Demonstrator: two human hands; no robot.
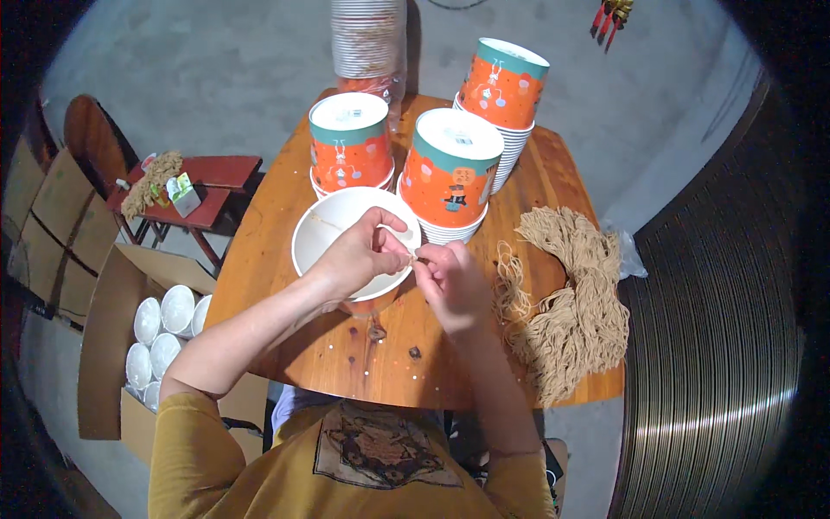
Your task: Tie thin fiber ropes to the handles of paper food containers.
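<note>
A white paper bucket (316, 238) lies tilted with its open mouth toward me, near the middle of the wooden table. A thin tan cord (322, 221) shows against its inner wall on the left. My left hand (367, 251) reaches across the mouth, thumb and forefinger pinched together at the right rim. My right hand (450, 281) meets it there from outside, its fingertips closed too. A small pale bit between both sets of fingertips looks like the cord's end; fingers hide most of it.
Stacked upside-down orange and green paper buckets (350, 143) stand behind, with a tall wrapped stack (367, 39) farther back. A thick tan cord bundle (579, 320) lies right. At left are a cardboard box (104, 363) holding white cups (164, 353) and a red bench (216, 173).
</note>
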